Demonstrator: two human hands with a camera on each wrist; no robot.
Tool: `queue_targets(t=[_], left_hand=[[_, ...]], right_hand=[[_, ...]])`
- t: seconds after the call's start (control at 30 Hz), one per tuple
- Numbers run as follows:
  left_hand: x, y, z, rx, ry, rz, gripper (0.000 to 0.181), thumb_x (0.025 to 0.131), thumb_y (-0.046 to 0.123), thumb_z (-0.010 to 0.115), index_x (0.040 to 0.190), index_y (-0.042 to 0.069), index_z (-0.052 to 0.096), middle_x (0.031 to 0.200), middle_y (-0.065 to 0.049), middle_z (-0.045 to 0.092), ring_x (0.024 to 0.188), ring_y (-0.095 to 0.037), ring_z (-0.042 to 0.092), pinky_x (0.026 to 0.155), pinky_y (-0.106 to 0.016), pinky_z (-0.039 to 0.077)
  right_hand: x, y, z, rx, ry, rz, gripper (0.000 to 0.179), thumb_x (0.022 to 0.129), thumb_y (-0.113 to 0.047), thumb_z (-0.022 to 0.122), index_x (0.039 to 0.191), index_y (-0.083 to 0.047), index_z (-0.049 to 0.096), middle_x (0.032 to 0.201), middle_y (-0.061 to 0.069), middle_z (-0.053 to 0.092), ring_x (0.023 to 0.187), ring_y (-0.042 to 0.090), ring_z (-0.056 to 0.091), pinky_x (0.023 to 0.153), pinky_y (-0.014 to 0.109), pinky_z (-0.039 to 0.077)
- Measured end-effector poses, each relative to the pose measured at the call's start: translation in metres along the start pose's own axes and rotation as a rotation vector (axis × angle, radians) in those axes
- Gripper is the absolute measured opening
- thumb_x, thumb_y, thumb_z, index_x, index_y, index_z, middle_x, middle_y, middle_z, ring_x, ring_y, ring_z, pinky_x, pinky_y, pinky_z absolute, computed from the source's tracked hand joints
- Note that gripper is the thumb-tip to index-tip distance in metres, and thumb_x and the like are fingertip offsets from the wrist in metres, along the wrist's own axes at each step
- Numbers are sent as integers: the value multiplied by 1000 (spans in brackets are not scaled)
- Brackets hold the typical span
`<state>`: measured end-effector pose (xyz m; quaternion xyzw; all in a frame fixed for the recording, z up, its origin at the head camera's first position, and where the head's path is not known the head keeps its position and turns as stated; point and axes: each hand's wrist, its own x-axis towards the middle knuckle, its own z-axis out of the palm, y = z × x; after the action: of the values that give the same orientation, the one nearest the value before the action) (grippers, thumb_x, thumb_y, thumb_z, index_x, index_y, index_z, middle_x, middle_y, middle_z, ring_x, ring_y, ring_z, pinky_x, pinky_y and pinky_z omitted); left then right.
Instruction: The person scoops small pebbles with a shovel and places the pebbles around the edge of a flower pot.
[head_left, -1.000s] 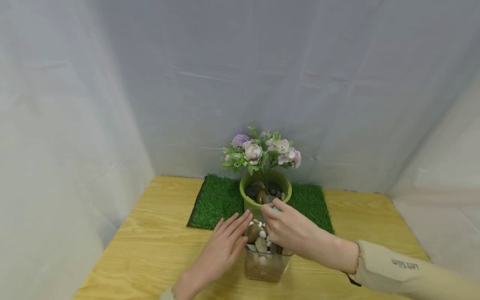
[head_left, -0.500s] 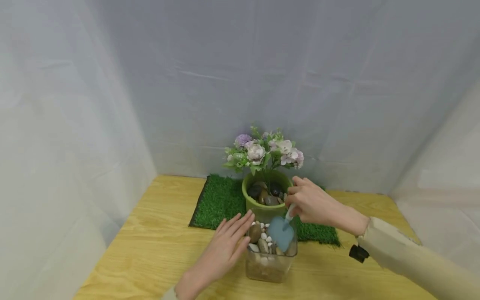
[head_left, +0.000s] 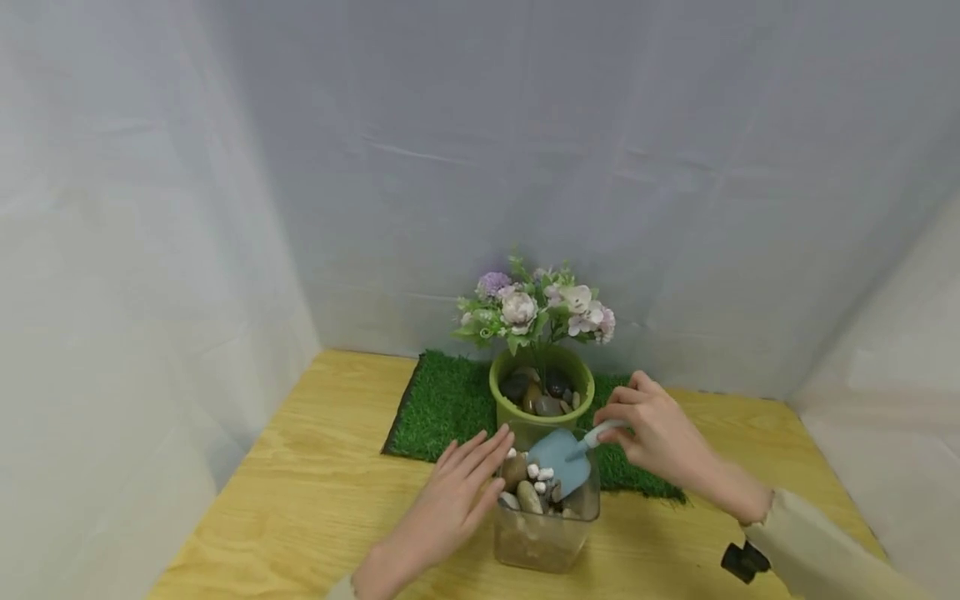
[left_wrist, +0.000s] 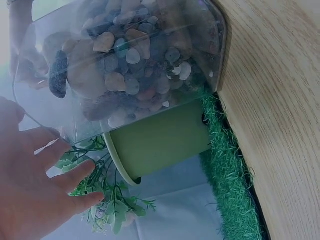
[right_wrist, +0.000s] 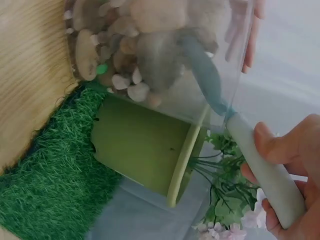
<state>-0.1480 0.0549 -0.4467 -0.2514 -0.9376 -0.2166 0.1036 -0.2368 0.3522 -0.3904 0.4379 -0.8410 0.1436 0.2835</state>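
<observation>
Your right hand (head_left: 667,437) has its fingers curled round the pale, smooth handle of a small trowel (head_left: 561,461), just right of the middle, low in the head view. Its wide blue blade dips into a see-through plastic box (head_left: 542,546) of round stones (head_left: 529,498), brown, grey and white. Your left hand (head_left: 453,498) sits by the box, fingers straight, gripping nothing.

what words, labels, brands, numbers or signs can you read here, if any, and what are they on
None can be read.
Trowel, clear container, green pot: no lettering I can make out.
Right sleeve: no readable text.
Black piece beside it: too small to tell.
</observation>
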Motion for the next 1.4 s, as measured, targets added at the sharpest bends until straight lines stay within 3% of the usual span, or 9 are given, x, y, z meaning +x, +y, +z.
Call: queue_targets(t=[0.23,0.57,0.63,0.73,0.9,0.97,1.03,1.17,1.4], left_hand=[[-1,-1,1,-6,8,4,53,110,33,42,160,18,32,166,5,26,150,-29,31,121,-59,20],[1,-1,2,27,44,18,54,109,31,45,160,18,33,166,3,28,149,-29,34,121,-58,21],[1,-1,2,34,42,20,54,109,31,45,160,18,33,166,3,28,149,-29,33,121,-57,21],[2,-1,3,38,41,24,54,109,32,45,160,17,33,166,3,27,149,-29,33,121,-57,21],[1,-2,4,36,57,39,53,109,32,44,159,16,35,165,3,29,148,-30,36,120,-59,23],[1,-2,5,42,67,46,53,109,32,44,159,16,35,165,2,30,147,-31,37,119,-60,24],[1,-2,6,49,71,51,53,110,33,43,159,16,35,165,2,30,147,-31,37,119,-60,24],[1,-2,7,45,70,51,53,110,33,44,159,15,35,165,1,30,147,-32,37,119,-60,25],[0,-2,5,26,49,28,53,110,35,41,160,19,32,166,4,28,149,-28,35,120,-60,24]], right_hand=[[-10,5,-2,65,-45,126,18,73,-14,89,89,-16,81,82,-8,68,73,7,30,62,23,29],[-17,12,-5,125,-89,208,15,77,-14,87,91,-17,83,81,-12,68,71,6,29,61,22,28],[-20,13,-6,144,-118,248,13,79,-15,86,92,-17,83,82,-13,68,71,7,29,61,23,28],[-25,14,-8,195,-154,328,12,82,-15,83,93,-18,82,84,-11,70,72,10,41,68,29,43],[-35,12,-5,274,-188,463,11,87,-22,80,98,-19,82,89,-8,73,73,13,46,66,31,40],[-40,11,-3,288,-177,492,12,87,-25,79,99,-21,82,90,-9,73,71,11,42,63,29,34],[-45,11,0,293,-141,496,12,87,-25,80,98,-20,81,89,-9,74,74,11,50,71,35,46],[-53,10,3,301,-74,499,13,85,-21,81,98,-18,81,89,-9,75,80,15,59,78,46,52],[-56,12,1,330,-8,486,13,83,-16,82,96,-16,81,88,-6,75,80,9,55,70,31,45]])
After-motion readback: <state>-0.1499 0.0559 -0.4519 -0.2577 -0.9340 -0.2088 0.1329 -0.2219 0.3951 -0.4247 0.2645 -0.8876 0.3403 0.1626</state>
